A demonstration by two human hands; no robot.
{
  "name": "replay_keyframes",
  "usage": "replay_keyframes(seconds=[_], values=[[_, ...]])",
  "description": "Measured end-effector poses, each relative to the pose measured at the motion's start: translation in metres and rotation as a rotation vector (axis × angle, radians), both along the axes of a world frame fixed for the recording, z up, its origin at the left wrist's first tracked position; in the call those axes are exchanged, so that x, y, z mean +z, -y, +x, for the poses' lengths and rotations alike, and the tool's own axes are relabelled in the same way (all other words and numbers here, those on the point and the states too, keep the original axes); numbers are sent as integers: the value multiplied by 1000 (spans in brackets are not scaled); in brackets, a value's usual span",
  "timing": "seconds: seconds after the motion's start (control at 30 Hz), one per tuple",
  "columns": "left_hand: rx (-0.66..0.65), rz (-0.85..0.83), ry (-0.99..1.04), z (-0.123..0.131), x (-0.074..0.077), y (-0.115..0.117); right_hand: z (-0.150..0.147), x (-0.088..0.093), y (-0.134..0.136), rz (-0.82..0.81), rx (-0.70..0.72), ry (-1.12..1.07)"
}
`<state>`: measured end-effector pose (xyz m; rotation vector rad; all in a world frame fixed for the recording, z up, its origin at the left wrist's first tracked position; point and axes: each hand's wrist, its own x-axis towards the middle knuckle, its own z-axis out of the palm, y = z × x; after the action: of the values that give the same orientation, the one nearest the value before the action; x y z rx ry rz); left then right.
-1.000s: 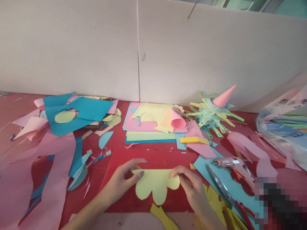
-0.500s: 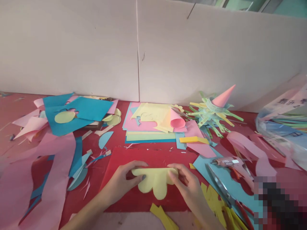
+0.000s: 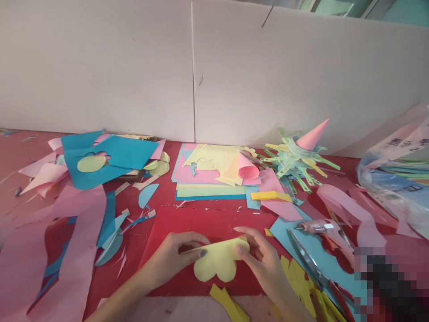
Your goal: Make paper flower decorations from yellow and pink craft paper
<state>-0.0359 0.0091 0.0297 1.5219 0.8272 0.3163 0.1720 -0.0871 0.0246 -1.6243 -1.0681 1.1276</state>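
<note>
A pale yellow paper flower (image 3: 216, 261), folded along its straight top edge, hangs between my hands with its rounded petals pointing down. My left hand (image 3: 177, 252) pinches its left end between thumb and fingers; a dark mark shows on the thumbnail. At the other end my right hand (image 3: 259, 255) grips the paper, thumb in front and fingers behind. Both hands hover over a red sheet (image 3: 181, 219) near the table's front. The fingers behind the paper are partly hidden.
To the right lie scissors (image 3: 306, 257) and a pink glue gun (image 3: 323, 227) on blue paper. Stacked coloured sheets (image 3: 211, 191) lie ahead, beside a fringed paper piece with a pink cone (image 3: 313, 135). Pink strips (image 3: 75, 250) and blue scraps (image 3: 130, 154) cover the left.
The folded flower has turned in my hands, so its top edge now slopes up to the right and two full petals face me. My left fingers have shifted inward slightly.
</note>
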Motion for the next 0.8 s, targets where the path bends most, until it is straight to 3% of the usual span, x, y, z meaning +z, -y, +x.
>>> replay_keyframes(seconds=[0.37, 0.63, 0.8], values=[[-110, 29, -46, -2, 6, 1, -3, 5, 0, -9, 85, 33], [-17, -16, -100, 2, 5, 6, -4, -1, 1, 5, 28, -78], [-114, -35, -57, 11, 10, 14, -4, 5, 2, -10, 19, -53]])
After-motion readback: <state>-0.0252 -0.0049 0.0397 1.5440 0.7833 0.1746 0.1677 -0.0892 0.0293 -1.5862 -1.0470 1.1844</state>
